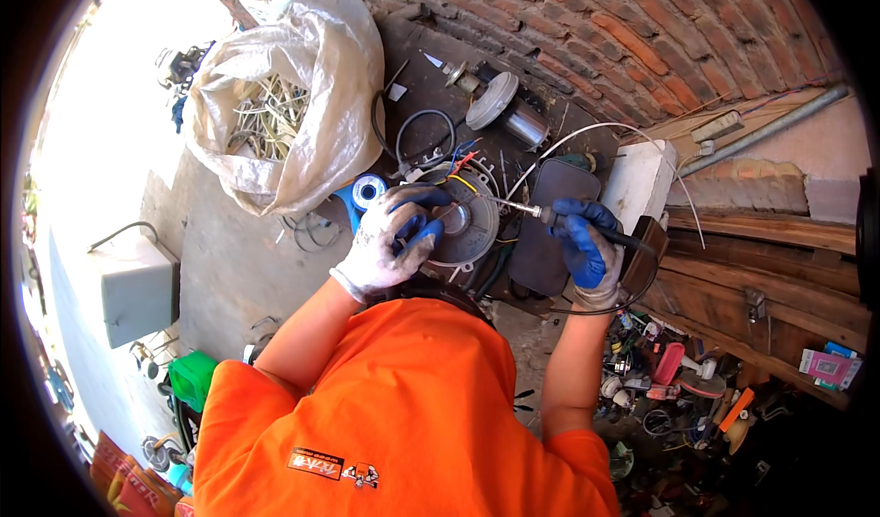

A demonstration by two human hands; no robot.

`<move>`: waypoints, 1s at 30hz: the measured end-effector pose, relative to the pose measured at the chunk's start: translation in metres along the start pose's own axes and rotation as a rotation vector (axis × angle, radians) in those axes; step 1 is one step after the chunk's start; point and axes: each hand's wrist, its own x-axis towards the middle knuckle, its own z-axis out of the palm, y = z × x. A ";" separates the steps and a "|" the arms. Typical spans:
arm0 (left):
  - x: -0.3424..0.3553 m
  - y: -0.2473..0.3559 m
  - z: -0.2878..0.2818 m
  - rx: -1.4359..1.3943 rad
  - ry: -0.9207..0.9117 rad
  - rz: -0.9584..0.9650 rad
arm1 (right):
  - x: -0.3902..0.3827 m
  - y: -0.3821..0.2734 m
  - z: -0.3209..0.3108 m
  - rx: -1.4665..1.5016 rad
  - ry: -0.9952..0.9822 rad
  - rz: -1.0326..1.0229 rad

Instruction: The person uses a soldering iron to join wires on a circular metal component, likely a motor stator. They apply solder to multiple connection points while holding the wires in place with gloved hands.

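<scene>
My left hand (394, 237), in a white glove with blue palm, bends its fingers over a round grey metal housing (463, 242) with red, blue and yellow wires (463, 178); what it pinches, if anything, is unclear. My right hand (587, 247), in a similar glove, grips a soldering iron (541, 213) whose metal tip points left over the housing, near my left fingertips. A black cord runs from the iron past my right wrist. A blue spool of solder wire (368, 190) lies just left of the housing. A grey mat (561, 182) is under the iron.
A white sack of cable scraps (220, 141) stands upper left. A metal cylinder with a round cap (527, 123) lies by the brick wall (623, 31). A white block (642, 173) and wooden beams (752, 288) are right, clutter below. A grey box (137, 297) sits left.
</scene>
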 end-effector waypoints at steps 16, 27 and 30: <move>0.005 0.009 -0.003 0.021 -0.023 -0.007 | -0.002 -0.006 0.004 -0.063 -0.021 -0.042; 0.000 0.000 -0.003 -0.010 -0.095 -0.053 | -0.002 -0.017 0.020 -0.027 0.020 -0.038; 0.000 0.000 -0.001 -0.030 -0.064 -0.050 | -0.002 -0.018 0.019 -0.045 0.013 -0.045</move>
